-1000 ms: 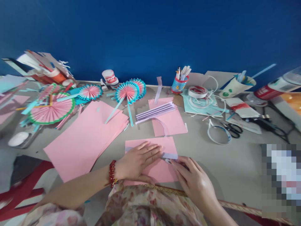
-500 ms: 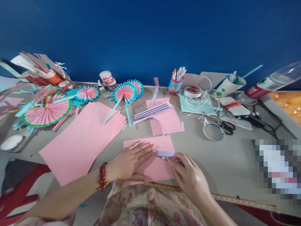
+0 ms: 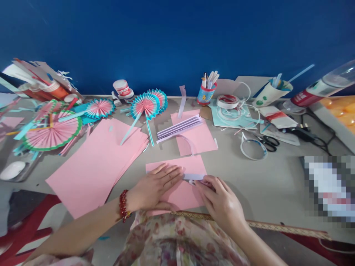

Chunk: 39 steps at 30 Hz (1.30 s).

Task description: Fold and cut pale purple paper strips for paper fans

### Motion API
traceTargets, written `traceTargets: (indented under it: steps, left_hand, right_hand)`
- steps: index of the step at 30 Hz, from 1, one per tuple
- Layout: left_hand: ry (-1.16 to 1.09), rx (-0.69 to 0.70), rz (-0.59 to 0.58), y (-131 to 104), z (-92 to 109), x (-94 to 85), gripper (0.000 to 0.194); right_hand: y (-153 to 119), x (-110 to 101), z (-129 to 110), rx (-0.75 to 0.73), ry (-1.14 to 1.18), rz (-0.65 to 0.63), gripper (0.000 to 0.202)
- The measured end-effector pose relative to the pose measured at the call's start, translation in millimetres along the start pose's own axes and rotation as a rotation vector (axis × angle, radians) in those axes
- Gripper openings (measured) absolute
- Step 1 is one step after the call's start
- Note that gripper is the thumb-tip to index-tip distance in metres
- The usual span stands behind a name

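At the near edge of the table, a pink sheet of paper [image 3: 191, 194] lies in front of me with a narrow lilac paper strip [image 3: 194, 177] across it. My left hand [image 3: 159, 186] is flat on the sheet, fingers stretched out, covering the strip's left part. At the strip's right end, my right hand [image 3: 224, 197] is closed, its thumb and fingers pinched together. A small whitish tip [image 3: 192, 182] pokes out from the fingers just below the strip; the rest of that object is hidden. Beyond the sheet, a pleated lilac paper [image 3: 180, 128] rests on another pink sheet [image 3: 196, 142].
A stack of pink paper [image 3: 94, 170] lies to the left. Pleated paper fans [image 3: 144, 106] stand behind it. To the right are a tape roll [image 3: 253, 149], black scissors [image 3: 270, 142], a pen cup [image 3: 206, 94] and a bottle [image 3: 310, 96]. A blue wall closes off the back.
The view has shifted slightly. Both hands keep nearly the same places on the sheet; the lilac strip shows a little flatter by the right fingers.
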<state>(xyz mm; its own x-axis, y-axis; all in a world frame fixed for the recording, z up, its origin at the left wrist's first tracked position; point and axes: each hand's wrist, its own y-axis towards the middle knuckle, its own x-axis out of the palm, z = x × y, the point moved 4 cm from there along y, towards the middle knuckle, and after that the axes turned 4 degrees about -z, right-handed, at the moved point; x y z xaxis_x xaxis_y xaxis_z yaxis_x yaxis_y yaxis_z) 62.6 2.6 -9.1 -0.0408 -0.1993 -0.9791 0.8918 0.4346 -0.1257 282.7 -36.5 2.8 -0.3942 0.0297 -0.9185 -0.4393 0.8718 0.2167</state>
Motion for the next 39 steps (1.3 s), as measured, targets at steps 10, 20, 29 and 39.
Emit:
traceTargets:
  steps: [10,20,29,39]
  left_hand:
    - [0.019,0.001,0.007,0,0,2.0,0.1]
    - [0.025,-0.05,0.016,-12,-3,-12.9,0.097]
    - [0.023,-0.076,-0.015,-22,-7,1.6,0.099]
    - [-0.008,-0.063,-0.01,-21,-7,1.0,0.099]
  right_hand:
    - [3,3,-7,-0.006,-0.032,0.005,0.032]
    - [7,3,-12,0.022,-0.045,0.012,0.032]
    - [9,4,-13,0.01,-0.05,0.011,0.033]
    - [12,6,-17,-0.01,-0.08,0.03,0.033]
